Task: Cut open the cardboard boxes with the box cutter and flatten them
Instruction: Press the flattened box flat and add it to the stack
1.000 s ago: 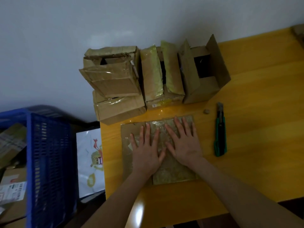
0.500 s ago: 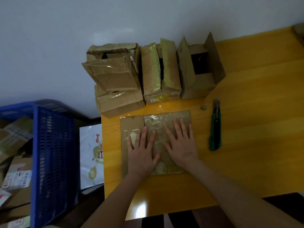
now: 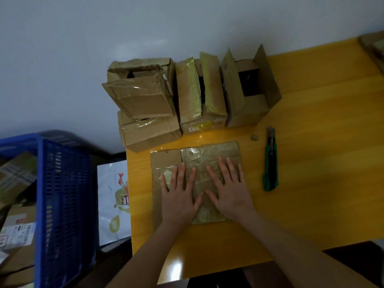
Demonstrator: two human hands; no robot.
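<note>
A flattened cardboard box (image 3: pixel 166 161) with clear tape lies on the yellow table (image 3: pixel 322 163) in front of me. My left hand (image 3: pixel 179 194) and my right hand (image 3: pixel 230 190) press flat on it side by side, fingers straight and spread. The green and black box cutter (image 3: pixel 270 161) lies on the table right of the flat box, apart from my hands. Behind the flat box stand several opened cardboard boxes: two stacked at the left (image 3: pixel 143 100), one with yellowish tape (image 3: pixel 199 96) in the middle, one with raised flaps (image 3: pixel 249 92) at the right.
A small brown scrap (image 3: pixel 254 137) lies beside the cutter's tip. A blue plastic crate (image 3: pixel 62 204) stands on the floor at the left with boxes behind it. A white printed bag (image 3: pixel 113 200) leans by the table's left edge. More cardboard (image 3: pixel 374 48) sits at the far right corner.
My hands have slid slightly toward me on the flat box, so more of its far part shows. The camera view shifted a little; the cutter and boxes stayed put.
</note>
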